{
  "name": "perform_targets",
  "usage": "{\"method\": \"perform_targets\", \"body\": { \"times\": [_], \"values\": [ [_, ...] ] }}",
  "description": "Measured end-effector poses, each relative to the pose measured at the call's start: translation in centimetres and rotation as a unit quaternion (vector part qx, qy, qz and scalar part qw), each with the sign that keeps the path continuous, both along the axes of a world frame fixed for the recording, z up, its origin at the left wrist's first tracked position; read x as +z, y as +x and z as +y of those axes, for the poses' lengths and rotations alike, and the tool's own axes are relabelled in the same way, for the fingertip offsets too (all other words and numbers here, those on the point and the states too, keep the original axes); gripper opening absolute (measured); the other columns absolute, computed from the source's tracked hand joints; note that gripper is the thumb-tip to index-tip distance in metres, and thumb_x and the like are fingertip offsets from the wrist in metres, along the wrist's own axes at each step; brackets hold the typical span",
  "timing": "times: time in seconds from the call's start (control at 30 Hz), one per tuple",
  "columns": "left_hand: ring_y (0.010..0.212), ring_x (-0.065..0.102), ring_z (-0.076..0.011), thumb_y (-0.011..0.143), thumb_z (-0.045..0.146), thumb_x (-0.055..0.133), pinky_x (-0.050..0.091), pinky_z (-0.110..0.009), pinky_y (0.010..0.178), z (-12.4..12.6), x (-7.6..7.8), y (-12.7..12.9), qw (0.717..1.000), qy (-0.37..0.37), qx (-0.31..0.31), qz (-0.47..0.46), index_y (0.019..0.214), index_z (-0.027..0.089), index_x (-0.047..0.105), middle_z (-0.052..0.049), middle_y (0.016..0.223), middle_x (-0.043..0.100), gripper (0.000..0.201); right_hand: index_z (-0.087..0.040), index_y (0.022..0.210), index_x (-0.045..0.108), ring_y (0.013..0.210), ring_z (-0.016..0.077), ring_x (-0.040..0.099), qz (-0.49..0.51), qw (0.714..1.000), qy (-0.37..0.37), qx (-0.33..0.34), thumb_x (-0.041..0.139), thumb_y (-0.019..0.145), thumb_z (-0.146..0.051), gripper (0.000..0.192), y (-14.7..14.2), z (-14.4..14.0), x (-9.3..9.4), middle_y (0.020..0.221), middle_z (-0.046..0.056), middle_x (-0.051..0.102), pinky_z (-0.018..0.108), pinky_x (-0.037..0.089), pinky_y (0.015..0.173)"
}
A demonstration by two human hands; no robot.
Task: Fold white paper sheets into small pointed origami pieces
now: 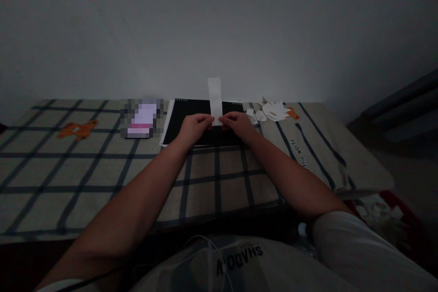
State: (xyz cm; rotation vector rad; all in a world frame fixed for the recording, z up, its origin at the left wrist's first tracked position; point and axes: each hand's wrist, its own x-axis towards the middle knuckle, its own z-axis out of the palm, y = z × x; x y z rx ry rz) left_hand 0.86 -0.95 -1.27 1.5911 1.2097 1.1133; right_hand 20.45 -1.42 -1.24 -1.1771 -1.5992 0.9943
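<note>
A narrow white paper strip (215,96) stands up between my two hands, its far end pointing toward the wall. My left hand (196,128) pinches the strip's near left corner between thumb and finger. On the other side, my right hand (240,125) pinches the near right corner the same way. Beneath both hands lies a black notebook or folder (183,121) with punched holes along its far edge and white sheets showing under it. A loose pile of white paper pieces (273,111) sits just right of the black cover.
A checked cloth (102,169) covers the table, which meets a plain wall (219,27) at the back. A blurred-out phone-like object (143,118) lies left of the black cover. At lower right, below the table edge, a red container (405,219) holds pale scraps.
</note>
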Motion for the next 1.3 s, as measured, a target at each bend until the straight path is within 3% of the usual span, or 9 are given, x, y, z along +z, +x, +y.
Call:
{"method": "perform_targets", "body": {
  "times": [0.2,0.4,0.6,0.83,1.13,1.3],
  "values": [
    [0.066,0.061,-0.0157,0.078,0.046,0.074,0.047,-0.029,0.067,0.1,-0.1,0.0,1.000,-0.003,0.015,-0.025,0.087,0.018,0.078,-0.002,0.071,0.072,0.030,-0.018,0.096,0.075,0.068,0.0146,0.067,0.059,0.997,-0.037,0.034,0.075,0.078,-0.040,0.028,-0.3,-0.3,0.2,0.079,0.003,0.075,0.030,0.054,0.071],
    [0.066,0.061,-0.0158,0.079,0.049,0.071,0.046,-0.029,0.067,0.1,-0.2,0.0,1.000,0.020,0.011,-0.002,0.080,0.018,0.077,-0.002,0.069,0.070,0.031,-0.018,0.088,0.073,0.066,0.0143,0.066,0.039,0.999,-0.004,0.020,0.073,0.079,-0.035,0.019,-0.3,0.0,-0.1,0.076,0.002,0.073,0.029,0.053,0.069],
    [0.062,0.059,-0.0147,0.076,0.045,0.073,0.044,-0.027,0.062,-0.2,0.4,-0.1,0.999,0.012,0.033,-0.010,0.080,0.017,0.077,-0.002,0.068,0.070,0.028,-0.020,0.094,0.074,0.072,0.0156,0.067,0.038,0.997,-0.003,0.062,0.072,0.081,-0.040,0.024,-0.2,0.0,-0.4,0.081,0.001,0.074,0.031,0.054,0.074],
    [0.059,0.058,-0.0140,0.072,0.037,0.075,0.043,-0.026,0.058,-1.0,1.3,0.3,0.999,0.000,0.021,0.042,0.070,0.017,0.074,-0.001,0.062,0.068,0.020,-0.020,0.089,0.071,0.067,0.0150,0.063,0.087,0.996,0.003,-0.014,0.071,0.079,-0.051,0.033,-0.1,0.7,-0.7,0.074,0.001,0.070,0.030,0.052,0.069],
    [0.074,0.065,-0.0177,0.073,0.062,0.074,0.054,-0.031,0.071,-0.7,0.8,0.3,0.997,0.003,-0.031,-0.072,0.090,0.017,0.078,-0.006,0.084,0.075,0.048,-0.020,0.087,0.075,0.075,0.0155,0.065,0.057,0.998,0.004,0.013,0.071,0.080,-0.051,0.031,0.0,0.2,-0.3,0.081,0.001,0.073,0.031,0.053,0.076],
    [0.069,0.063,-0.0158,0.066,0.063,0.082,0.053,-0.031,0.070,-0.9,0.9,0.4,0.996,-0.018,-0.049,-0.078,0.090,0.015,0.078,-0.007,0.081,0.074,0.054,-0.021,0.109,0.075,0.080,0.0165,0.069,0.072,0.997,-0.011,-0.006,0.074,0.078,-0.046,0.039,-0.1,0.1,-0.1,0.097,0.004,0.077,0.033,0.056,0.078]
  ]
}}
